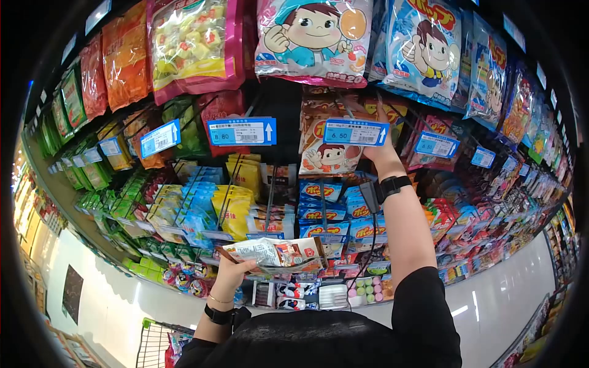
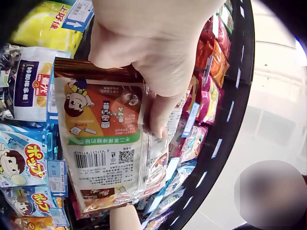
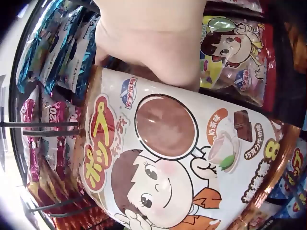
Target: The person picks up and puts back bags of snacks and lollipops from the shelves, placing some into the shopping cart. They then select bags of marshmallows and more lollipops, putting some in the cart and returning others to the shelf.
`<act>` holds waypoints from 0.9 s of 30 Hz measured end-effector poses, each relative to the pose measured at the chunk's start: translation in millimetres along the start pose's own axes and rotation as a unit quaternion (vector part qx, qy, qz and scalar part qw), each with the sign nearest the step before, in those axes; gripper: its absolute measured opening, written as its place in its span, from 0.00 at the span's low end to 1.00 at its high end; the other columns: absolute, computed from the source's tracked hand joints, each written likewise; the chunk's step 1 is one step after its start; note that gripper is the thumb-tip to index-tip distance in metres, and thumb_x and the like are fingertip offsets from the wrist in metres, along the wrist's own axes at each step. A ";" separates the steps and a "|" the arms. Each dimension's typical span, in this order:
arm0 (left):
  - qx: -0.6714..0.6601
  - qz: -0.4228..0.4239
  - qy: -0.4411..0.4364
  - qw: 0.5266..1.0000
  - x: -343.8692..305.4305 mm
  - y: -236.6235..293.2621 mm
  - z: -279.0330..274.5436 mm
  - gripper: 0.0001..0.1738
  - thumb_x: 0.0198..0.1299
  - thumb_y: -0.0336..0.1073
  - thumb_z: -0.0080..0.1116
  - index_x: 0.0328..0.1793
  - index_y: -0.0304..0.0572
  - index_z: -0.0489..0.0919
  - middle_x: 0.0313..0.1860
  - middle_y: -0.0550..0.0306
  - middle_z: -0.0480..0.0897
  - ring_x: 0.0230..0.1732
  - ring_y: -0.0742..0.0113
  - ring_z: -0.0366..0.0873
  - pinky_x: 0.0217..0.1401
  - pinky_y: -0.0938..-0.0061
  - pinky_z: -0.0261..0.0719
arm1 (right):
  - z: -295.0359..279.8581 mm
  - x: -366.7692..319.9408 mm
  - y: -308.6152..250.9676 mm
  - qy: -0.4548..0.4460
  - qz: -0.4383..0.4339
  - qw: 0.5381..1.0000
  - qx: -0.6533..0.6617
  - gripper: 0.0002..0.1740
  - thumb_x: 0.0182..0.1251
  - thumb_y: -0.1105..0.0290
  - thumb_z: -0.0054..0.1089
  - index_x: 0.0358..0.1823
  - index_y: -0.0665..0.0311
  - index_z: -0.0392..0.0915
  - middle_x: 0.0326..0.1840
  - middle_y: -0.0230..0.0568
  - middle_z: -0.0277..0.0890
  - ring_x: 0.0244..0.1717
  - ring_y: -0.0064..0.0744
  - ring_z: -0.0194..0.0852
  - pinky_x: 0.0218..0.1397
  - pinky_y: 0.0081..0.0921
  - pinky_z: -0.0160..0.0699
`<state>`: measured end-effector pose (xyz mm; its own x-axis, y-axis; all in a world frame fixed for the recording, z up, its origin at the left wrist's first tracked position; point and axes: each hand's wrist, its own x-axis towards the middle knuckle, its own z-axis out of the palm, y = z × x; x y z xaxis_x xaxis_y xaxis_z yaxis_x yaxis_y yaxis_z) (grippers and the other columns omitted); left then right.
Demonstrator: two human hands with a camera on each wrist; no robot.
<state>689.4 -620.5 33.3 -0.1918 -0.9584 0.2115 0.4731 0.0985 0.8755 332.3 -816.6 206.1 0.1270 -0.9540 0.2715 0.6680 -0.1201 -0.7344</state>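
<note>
My left hand [image 1: 230, 273] holds a lollipop bag [image 1: 285, 250] low in front of the shelf, thumb over its top. In the left wrist view the bag's printed back, with barcode and cartoon child, shows below the hand [image 2: 148, 52]. My right hand [image 1: 385, 150] reaches up beside a hook with brown-and-white lollipop bags [image 1: 331, 161], partly behind a price tag. In the right wrist view the top edge of such a bag [image 3: 165, 127] covers the fingers of the hand [image 3: 151, 40]; I cannot tell whether they grip it.
Large candy bags [image 1: 313, 37] hang along the upper row. Price tags [image 1: 242, 131] stick out on hook ends. Blue lollipop bags [image 1: 322, 211] and yellow bags [image 1: 233, 208] fill lower rows. A shopping cart [image 1: 150, 346] stands at lower left. A cable [image 1: 373, 239] hangs from my right wrist.
</note>
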 end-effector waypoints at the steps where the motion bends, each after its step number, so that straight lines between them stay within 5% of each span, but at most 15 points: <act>1: -0.004 -0.001 -0.003 1.000 0.3 0.6 -1.9 0.22 0.45 0.23 0.65 0.50 0.29 0.74 0.45 0.51 0.81 0.45 0.65 0.79 0.50 0.70 0.77 | 0.8 -1.8 0.8 0.051 0.019 0.998 -0.004 0.38 0.62 0.38 0.44 0.52 0.70 0.72 0.47 0.50 0.76 0.50 0.42 0.74 0.56 0.35 0.69; 5: -0.012 -0.001 0.003 1.000 -3.3 1.6 -9.7 0.22 0.45 0.23 0.65 0.49 0.29 0.74 0.45 0.51 0.81 0.45 0.65 0.79 0.49 0.70 0.77 | 15.7 -9.1 6.1 0.085 0.019 0.996 -0.030 0.46 0.56 0.30 0.43 0.50 0.72 0.72 0.46 0.52 0.76 0.49 0.45 0.74 0.56 0.38 0.68; 15: -0.011 0.002 0.012 1.000 -9.9 6.7 -24.7 0.22 0.45 0.23 0.65 0.50 0.28 0.75 0.44 0.51 0.81 0.44 0.65 0.80 0.49 0.70 0.77 | 12.5 3.0 1.8 0.138 0.039 0.988 -0.065 0.47 0.55 0.28 0.43 0.48 0.73 0.72 0.46 0.52 0.76 0.49 0.44 0.74 0.55 0.37 0.69; 17: -0.016 0.016 0.025 0.999 -10.8 6.2 -26.7 0.22 0.46 0.23 0.64 0.49 0.28 0.75 0.44 0.51 0.81 0.44 0.64 0.80 0.49 0.69 0.77 | -3.6 -0.7 3.6 0.048 -0.019 0.989 -0.137 0.45 0.58 0.30 0.40 0.47 0.72 0.73 0.46 0.51 0.77 0.47 0.42 0.75 0.55 0.37 0.69; 18: -0.015 0.018 0.035 0.999 -11.6 6.4 -28.3 0.23 0.45 0.23 0.65 0.50 0.28 0.74 0.45 0.51 0.81 0.45 0.64 0.79 0.51 0.69 0.76 | -9.6 -5.1 0.1 0.014 0.008 0.997 -0.073 0.40 0.61 0.32 0.39 0.47 0.67 0.74 0.47 0.46 0.77 0.49 0.41 0.74 0.54 0.35 0.69; 20: -0.024 0.037 0.043 0.998 -11.5 6.3 -27.2 0.24 0.45 0.23 0.65 0.51 0.28 0.74 0.45 0.51 0.81 0.46 0.64 0.79 0.52 0.69 0.75 | -28.1 -8.2 12.8 0.073 -0.056 0.989 -0.115 0.38 0.64 0.35 0.38 0.51 0.65 0.72 0.50 0.44 0.75 0.52 0.38 0.72 0.55 0.34 0.68; 21: -0.031 0.054 0.050 0.997 -10.2 6.0 -26.8 0.25 0.45 0.23 0.65 0.52 0.29 0.73 0.46 0.51 0.81 0.47 0.63 0.79 0.53 0.69 0.75 | -16.4 -21.5 16.8 0.133 -0.121 0.971 -0.154 0.36 0.66 0.38 0.38 0.55 0.63 0.71 0.53 0.43 0.73 0.54 0.36 0.70 0.57 0.33 0.67; 23: -0.032 0.058 0.043 0.997 -3.5 2.4 -25.3 0.27 0.46 0.23 0.64 0.55 0.29 0.70 0.48 0.51 0.79 0.50 0.62 0.78 0.56 0.68 0.73 | -9.7 -55.6 17.6 0.083 -0.202 0.954 -0.205 0.31 0.72 0.52 0.35 0.69 0.63 0.55 0.67 0.41 0.59 0.63 0.31 0.61 0.63 0.28 0.59; 24: -0.037 0.048 0.042 0.997 1.7 1.5 -23.0 0.28 0.47 0.23 0.63 0.57 0.29 0.68 0.50 0.50 0.78 0.51 0.62 0.77 0.56 0.67 0.73 | 2.8 -83.3 30.8 0.125 -0.371 0.854 -0.343 0.25 0.74 0.56 0.35 0.65 0.65 0.60 0.62 0.40 0.63 0.62 0.32 0.62 0.64 0.34 0.60; 26: -0.067 0.017 0.048 0.996 11.8 3.1 -8.2 0.31 0.49 0.23 0.61 0.61 0.30 0.64 0.55 0.49 0.75 0.55 0.60 0.74 0.58 0.65 0.72 | 9.9 -119.0 35.9 0.117 -0.436 0.751 -0.482 0.21 0.74 0.65 0.33 0.61 0.69 0.61 0.62 0.42 0.61 0.63 0.34 0.60 0.66 0.34 0.59; 27: -0.066 0.062 0.026 0.996 18.6 3.7 7.4 0.31 0.51 0.23 0.59 0.62 0.30 0.62 0.57 0.49 0.73 0.57 0.58 0.72 0.61 0.63 0.70 | 17.2 -140.4 42.0 0.076 -0.419 0.771 -0.474 0.22 0.72 0.63 0.37 0.61 0.69 0.62 0.60 0.43 0.62 0.62 0.37 0.62 0.65 0.34 0.60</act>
<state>681.3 -636.0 43.8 -0.0818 -0.9541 0.2881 0.6005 0.1835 0.7783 355.1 -682.9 147.8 -0.1939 -0.4447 0.8744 -0.3755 -0.7898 -0.4849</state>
